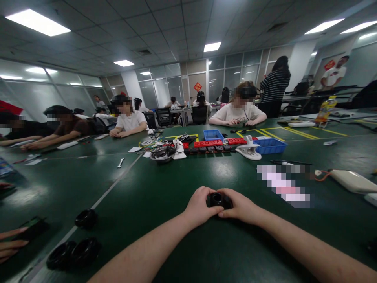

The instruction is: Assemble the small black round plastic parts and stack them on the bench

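Both of my hands meet on a glossy black ring-shaped part (217, 197) low over the green table, its round hole facing up. My left hand (200, 204) wraps its left side, thumb across the front. From the right, my right hand (240, 205) closes around the same part, and the two thumbs nearly touch. The fingers hide much of the part, so I cannot tell its exact kind. Farther left lie similar black rings: one alone (86, 218), and a pair side by side, the left ring (61, 254) and the right ring (86, 251).
Ahead stand a red and black power strip row (209, 144), a white clamp stand (249, 149), a blue tray (269, 146) and coiled cables (161, 154). A small wrench (120, 163) lies left. A power bank (355, 181) is right. Another person's hand (11, 243) rests at far left.
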Demonstrator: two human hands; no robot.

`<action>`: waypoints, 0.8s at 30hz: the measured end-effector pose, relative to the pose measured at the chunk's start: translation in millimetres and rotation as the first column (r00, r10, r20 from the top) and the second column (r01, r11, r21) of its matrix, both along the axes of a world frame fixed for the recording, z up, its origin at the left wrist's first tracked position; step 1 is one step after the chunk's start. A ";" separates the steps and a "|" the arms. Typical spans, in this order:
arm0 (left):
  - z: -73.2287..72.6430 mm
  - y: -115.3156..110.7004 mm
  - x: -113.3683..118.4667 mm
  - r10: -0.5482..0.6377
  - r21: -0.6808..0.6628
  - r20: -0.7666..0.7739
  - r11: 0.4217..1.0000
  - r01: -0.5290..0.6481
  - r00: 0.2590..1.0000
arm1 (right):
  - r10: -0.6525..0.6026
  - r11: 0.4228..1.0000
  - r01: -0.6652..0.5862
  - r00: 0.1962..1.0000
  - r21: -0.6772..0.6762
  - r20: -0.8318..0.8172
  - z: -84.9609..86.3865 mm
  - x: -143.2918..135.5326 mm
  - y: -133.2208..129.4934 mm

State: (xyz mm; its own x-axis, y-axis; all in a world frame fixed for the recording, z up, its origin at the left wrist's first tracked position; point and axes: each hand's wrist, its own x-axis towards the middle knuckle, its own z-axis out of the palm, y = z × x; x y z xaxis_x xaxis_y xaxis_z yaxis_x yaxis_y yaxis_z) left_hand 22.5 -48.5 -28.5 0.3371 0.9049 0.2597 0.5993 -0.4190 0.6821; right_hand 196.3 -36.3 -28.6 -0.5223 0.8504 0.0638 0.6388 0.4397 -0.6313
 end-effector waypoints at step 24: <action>6.2 2.2 -7.0 -0.300 -0.072 -0.029 0.952 0.298 0.953 | 0.197 0.957 -0.203 0.979 -0.206 -0.048 4.3 12.8 6.1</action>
